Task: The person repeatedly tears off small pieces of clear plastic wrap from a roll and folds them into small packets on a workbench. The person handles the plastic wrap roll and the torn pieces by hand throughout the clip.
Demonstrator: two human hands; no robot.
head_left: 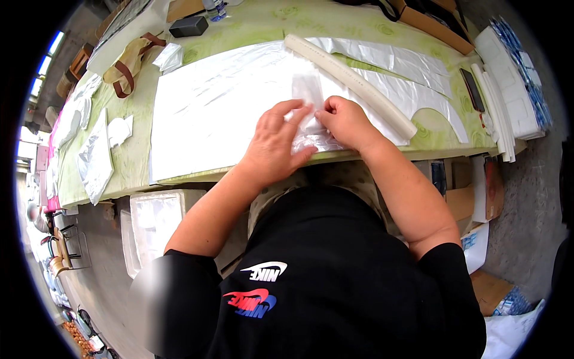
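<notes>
My left hand [272,142] is over the near edge of the table, its fingers spread apart and touching a piece of clear, crinkled plastic film [308,90]. Just beside it, my right hand [348,124] is closed in a pinch at the film's right side. The film lies on a broad white sheet [203,113] with a silvery sheen. Past my right hand, a long off-white tube [353,84] rests diagonally across the sheet. What exactly sits under my left fingers is partly hidden.
The green patterned tablecloth [251,24] also carries a dark box [188,26], a yellowish bag with brown handles [125,66] and silvery cut pieces [412,90]. A phone [472,90] lies at the right edge near white rolls. Below the table stand a white bin [158,221] and cardboard boxes [460,203].
</notes>
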